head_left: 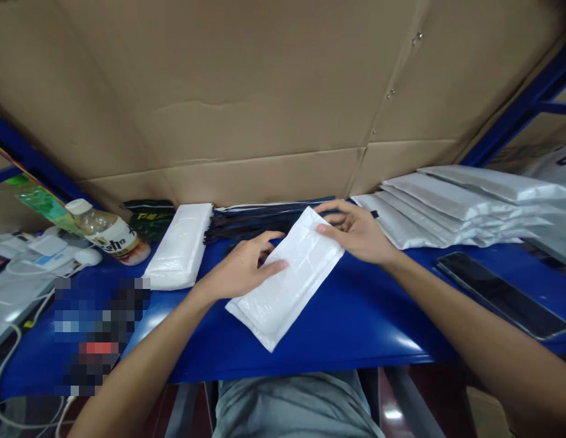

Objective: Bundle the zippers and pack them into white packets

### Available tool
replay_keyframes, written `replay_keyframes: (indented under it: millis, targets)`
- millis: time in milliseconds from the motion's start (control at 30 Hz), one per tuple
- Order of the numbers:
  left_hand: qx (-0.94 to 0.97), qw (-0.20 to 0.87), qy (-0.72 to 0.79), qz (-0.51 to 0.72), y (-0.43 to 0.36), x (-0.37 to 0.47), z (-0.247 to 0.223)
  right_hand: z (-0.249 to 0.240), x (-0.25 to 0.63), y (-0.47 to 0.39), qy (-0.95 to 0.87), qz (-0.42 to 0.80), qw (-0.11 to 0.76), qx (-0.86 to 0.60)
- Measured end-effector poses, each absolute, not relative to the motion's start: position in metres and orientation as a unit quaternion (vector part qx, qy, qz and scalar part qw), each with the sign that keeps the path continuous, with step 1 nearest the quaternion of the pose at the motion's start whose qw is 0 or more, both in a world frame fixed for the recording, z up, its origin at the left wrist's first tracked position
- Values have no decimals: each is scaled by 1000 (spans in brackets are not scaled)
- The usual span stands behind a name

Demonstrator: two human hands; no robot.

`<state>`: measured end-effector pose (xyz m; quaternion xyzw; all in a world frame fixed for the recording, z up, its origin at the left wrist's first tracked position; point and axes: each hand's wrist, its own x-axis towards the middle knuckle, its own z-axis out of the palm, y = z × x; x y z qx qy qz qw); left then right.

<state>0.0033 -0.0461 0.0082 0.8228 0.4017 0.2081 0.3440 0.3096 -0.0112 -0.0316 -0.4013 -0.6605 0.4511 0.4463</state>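
A flat white padded packet (287,283) is held at a slant above the blue table, its lower end toward me. My left hand (246,267) grips its left edge, thumb on top and fingers out of sight behind it. At the upper right corner, my right hand (351,231) pinches the packet between thumb and fingers. Behind it lies a row of dark flat sleeves (259,222), partly covered by my hands. Another white packet (180,246) rests to the left of that row.
Several white padded envelopes (447,207) are stacked at the right, with a phone (501,295) in front. A bottle (109,231) and white cables (18,340) occupy the left. Cardboard (264,91) walls off the back of the blue table (346,328).
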Motion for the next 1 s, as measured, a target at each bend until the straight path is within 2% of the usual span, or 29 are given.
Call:
replay_keyframes:
  millis: [100, 233, 333, 467, 533, 700, 1000]
  targets:
    - [840, 228, 428, 242, -37, -22, 14, -38, 305, -8, -643, 488, 446, -387]
    - [744, 11, 627, 231, -3, -101, 28, -49, 320, 5, -616, 493, 458, -409]
    - [674, -27, 723, 148, 17, -148, 26, -59, 325, 11, -620, 492, 448, -415]
    - [618, -87, 774, 101, 21, -155, 8, -68, 321, 9, -651, 497, 399, -412]
    - [607, -88, 785, 91, 19, -145, 2, -70, 318, 7, -674, 483, 379, -410]
    - [628, -5, 777, 31, 21, -135, -6, -76, 320, 6, -724, 434, 345, -410]
    - [670, 9, 742, -21, 30, -146, -14, -75, 319, 6, -753, 416, 315, -402]
